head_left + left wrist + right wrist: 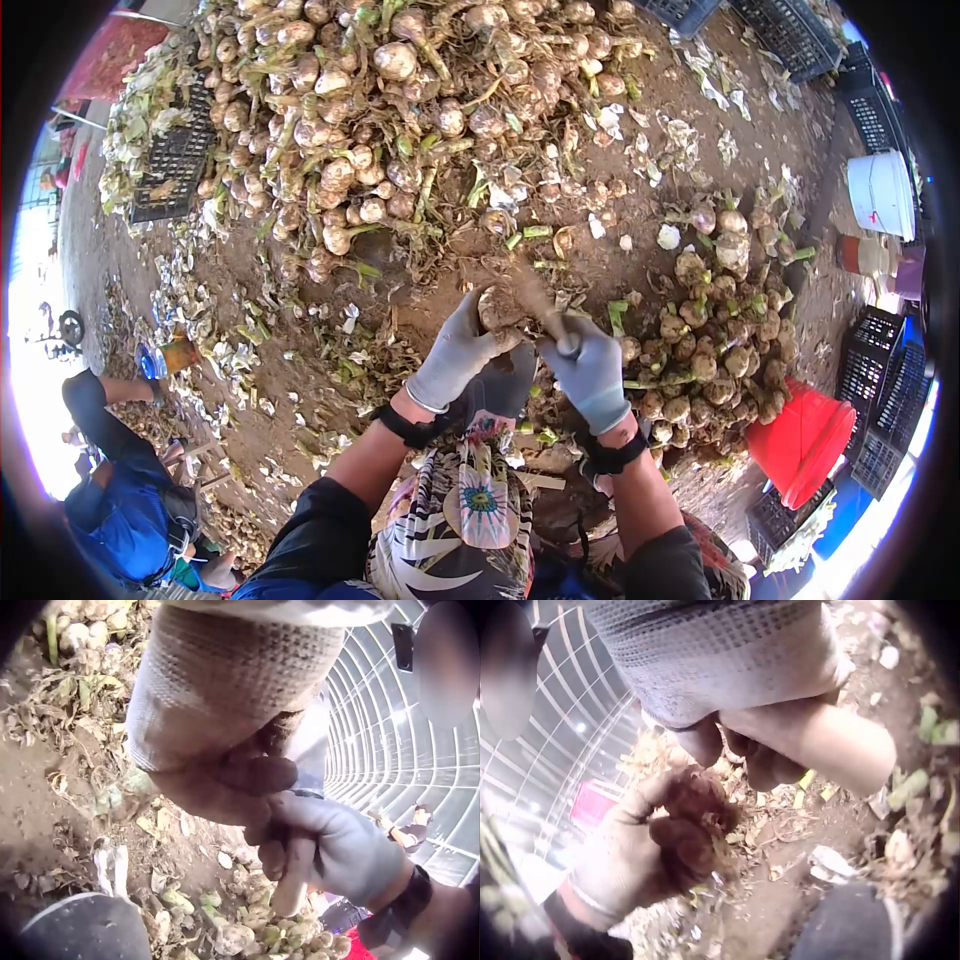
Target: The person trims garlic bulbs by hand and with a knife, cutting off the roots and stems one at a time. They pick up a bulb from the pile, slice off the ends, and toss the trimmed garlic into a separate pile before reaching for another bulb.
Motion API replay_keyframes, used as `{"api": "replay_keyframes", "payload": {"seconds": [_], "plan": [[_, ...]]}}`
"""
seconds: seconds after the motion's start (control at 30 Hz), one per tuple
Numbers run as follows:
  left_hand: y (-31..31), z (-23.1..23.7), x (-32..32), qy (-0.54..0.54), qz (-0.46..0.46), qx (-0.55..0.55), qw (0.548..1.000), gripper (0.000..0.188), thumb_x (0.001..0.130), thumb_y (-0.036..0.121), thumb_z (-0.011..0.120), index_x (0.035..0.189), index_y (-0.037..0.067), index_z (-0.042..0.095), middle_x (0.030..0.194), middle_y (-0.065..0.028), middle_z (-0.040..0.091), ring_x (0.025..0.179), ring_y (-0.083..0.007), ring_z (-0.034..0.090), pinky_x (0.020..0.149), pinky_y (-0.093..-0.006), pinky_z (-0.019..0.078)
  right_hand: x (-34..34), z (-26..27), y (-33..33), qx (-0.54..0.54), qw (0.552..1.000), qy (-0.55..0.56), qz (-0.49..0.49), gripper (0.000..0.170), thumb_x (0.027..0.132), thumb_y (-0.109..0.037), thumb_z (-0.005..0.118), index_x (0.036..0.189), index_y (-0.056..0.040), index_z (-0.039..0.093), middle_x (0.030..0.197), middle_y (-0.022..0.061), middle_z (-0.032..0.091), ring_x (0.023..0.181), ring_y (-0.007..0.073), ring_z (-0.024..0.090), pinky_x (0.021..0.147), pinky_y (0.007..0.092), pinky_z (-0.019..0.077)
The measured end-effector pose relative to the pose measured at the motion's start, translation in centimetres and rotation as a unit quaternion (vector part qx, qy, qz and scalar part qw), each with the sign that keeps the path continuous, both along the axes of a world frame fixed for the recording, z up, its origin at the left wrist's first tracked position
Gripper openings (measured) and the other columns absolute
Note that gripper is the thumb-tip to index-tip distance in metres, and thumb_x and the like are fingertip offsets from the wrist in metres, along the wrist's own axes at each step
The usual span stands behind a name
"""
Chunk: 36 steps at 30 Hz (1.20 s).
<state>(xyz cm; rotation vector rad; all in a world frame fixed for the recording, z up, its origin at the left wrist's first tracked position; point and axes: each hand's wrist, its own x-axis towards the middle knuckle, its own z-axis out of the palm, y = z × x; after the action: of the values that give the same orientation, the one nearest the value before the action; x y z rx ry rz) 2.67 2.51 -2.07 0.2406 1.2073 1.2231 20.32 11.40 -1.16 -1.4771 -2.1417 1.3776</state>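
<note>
Right at the centre of the head view I have a garlic bulb [497, 308], dirt-streaked, up off the ground and held by the gloved left hand [458, 352], which sits towards seven o'clock with its fingers curled round it. Over at four o'clock from the bulb, the gloved right hand [590, 372] has its fingers wrapped about the handle [567, 342] of a tool; I get the pale, rounded handle clearly on the right wrist view, but its working end is blurred and I can't tell its shape.

Moving out: the big heap of garlic [370, 120], stalks and all, sprawls from eleven to twelve o'clock, and a smaller pile [705, 345] lies at three. Loose skins and cut stalk bits litter the bare soil [640, 165] between them. Past the small pile, a red bucket [800, 445] leans in towards four o'clock, a white bucket [880, 195] stands between two and three, a black crate [170, 165] sits at ten, and another person [130, 500] in blue is out at eight.
</note>
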Motion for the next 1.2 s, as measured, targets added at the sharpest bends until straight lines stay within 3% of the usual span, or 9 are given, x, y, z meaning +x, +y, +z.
{"api": "replay_keyframes", "payload": {"seconds": [0.17, 0.23, 0.3, 0.4, 0.63, 0.8, 0.9, 1.07, 1.2], "plan": [[-0.6, -1.2, 0.5, -0.055, -0.005, 0.037, 0.998, 0.072, 0.082, 0.007, 0.076, 0.143, 0.001, 0.039, 0.122, -0.0064, 0.06, 0.119, -0.0163, 0.056, 0.099, -0.0352, 0.0478, -0.1, 2.2, 0.1, 0.062, 0.974, -0.124, 0.177, 0.038, 0.078, -0.013, 0.074, 0.115, -0.0079, 0.069, 0.101, 0.01, 0.072, 0.086, 0.0293, 0.071, 0.075, 0.0363, 0.056], [-0.1, 0.3, 0.5, -0.042, -0.032, -0.004, 0.999, 0.072, 0.081, 0.003, 0.073, 0.144, 0.0, 0.037, 0.124, -0.0078, 0.059, 0.117, -0.0167, 0.057, 0.098, -0.0349, 0.0479, 0.4, 0.8, 0.1, -0.197, 0.974, 0.052, -0.096, 0.04, 0.079, -0.016, 0.078, 0.116, -0.0061, 0.068, 0.1, 0.0063, 0.07, 0.083, 0.0228, 0.07, 0.076, 0.0327, 0.0544], [0.1, 0.6, 1.1, -0.03, -0.06, -0.047, 0.997, 0.073, 0.081, -0.001, 0.07, 0.145, -0.001, 0.036, 0.125, -0.0093, 0.058, 0.116, -0.017, 0.057, 0.098, -0.0346, 0.0479, 0.3, 0.2, -0.6, -0.175, 0.971, 0.12, -0.114, 0.04, 0.081, -0.019, 0.08, 0.115, -0.0029, 0.067, 0.098, 0.0063, 0.069, 0.084, 0.0157, 0.067, 0.078, 0.0298, 0.0528], [0.3, 1.3, 2.0, 0.211, -0.108, -0.004, 0.972, 0.065, 0.084, -0.005, 0.063, 0.142, -0.004, 0.034, 0.117, -0.0116, 0.061, 0.111, -0.0151, 0.058, 0.096, -0.0306, 0.0474, -1.7, 0.6, -2.3, -0.023, 0.988, 0.128, -0.089, 0.036, 0.083, -0.017, 0.079, 0.113, 0.0007, 0.067, 0.094, 0.0108, 0.07, 0.083, 0.0124, 0.064, 0.078, 0.0296, 0.0521], [-0.9, 0.8, 2.0, 0.075, -0.071, 0.009, 0.995, 0.054, 0.083, -0.002, 0.061, 0.134, 0.0, 0.044, 0.115, -0.0064, 0.059, 0.095, -0.013, 0.061, 0.084, -0.0297, 0.0518, -1.7, -1.2, -1.8, -0.227, 0.917, 0.202, -0.258, 0.019, 0.086, -0.007, 0.072, 0.104, -0.0011, 0.072, 0.08, -0.0017, 0.068, 0.068, 0.0031, 0.056, 0.06, 0.0218, 0.0448], [-0.7, 2.6, 0.4, -0.136, -0.069, -0.031, 0.988, 0.04, 0.087, 0.017, 0.062, 0.121, 0.0, 0.051, 0.078, -0.0027, 0.058, 0.052, -0.0113, 0.052, 0.054, -0.0258, 0.0469, -0.2, -0.1, -0.1, -0.344, 0.876, 0.29, -0.175, 0.036, 0.085, 0.0, 0.071, 0.121, -0.0004, 0.067, 0.097, 0.0017, 0.071, 0.082, 0.006, 0.062, 0.072, 0.0231, 0.053], [-0.1, 2.8, -0.8, -0.089, -0.134, -0.026, 0.987, 0.036, 0.089, 0.02, 0.06, 0.117, -0.001, 0.052, 0.069, -0.004, 0.056, 0.05, -0.0114, 0.052, 0.049, -0.0257, 0.0428, 0.1, 0.7, 0.3, -0.361, 0.886, 0.286, -0.046, 0.043, 0.084, 0.002, 0.072, 0.127, -0.0003, 0.064, 0.111, 0.003, 0.069, 0.096, 0.0082, 0.062, 0.084, 0.0256, 0.0528], [0.1, 2.6, -1.6, -0.141, -0.164, -0.076, 0.973, 0.042, 0.081, -0.001, 0.06, 0.121, -0.003, 0.051, 0.075, -0.007, 0.06, 0.053, -0.0156, 0.058, 0.045, -0.0304, 0.0431, 0.7, 0.2, 0.4, -0.377, 0.865, 0.328, -0.044, 0.045, 0.086, 0.004, 0.07, 0.13, -0.0002, 0.062, 0.123, 0.0053, 0.067, 0.104, 0.0103, 0.062, 0.093, 0.0284, 0.0506], [-0.1, 2.2, -2.1, -0.113, -0.25, -0.051, 0.96, 0.05, 0.087, 0.004, 0.064, 0.13, -0.004, 0.041, 0.085, -0.0095, 0.066, 0.051, -0.0153, 0.059, 0.048, -0.0291, 0.0465, 1.2, -0.5, -0.1, -0.35, 0.885, 0.308, -0.012, 0.047, 0.083, 0.004, 0.073, 0.129, 0.0005, 0.062, 0.123, 0.0065, 0.067, 0.107, 0.0136, 0.063, 0.094, 0.0297, 0.0513]]}}
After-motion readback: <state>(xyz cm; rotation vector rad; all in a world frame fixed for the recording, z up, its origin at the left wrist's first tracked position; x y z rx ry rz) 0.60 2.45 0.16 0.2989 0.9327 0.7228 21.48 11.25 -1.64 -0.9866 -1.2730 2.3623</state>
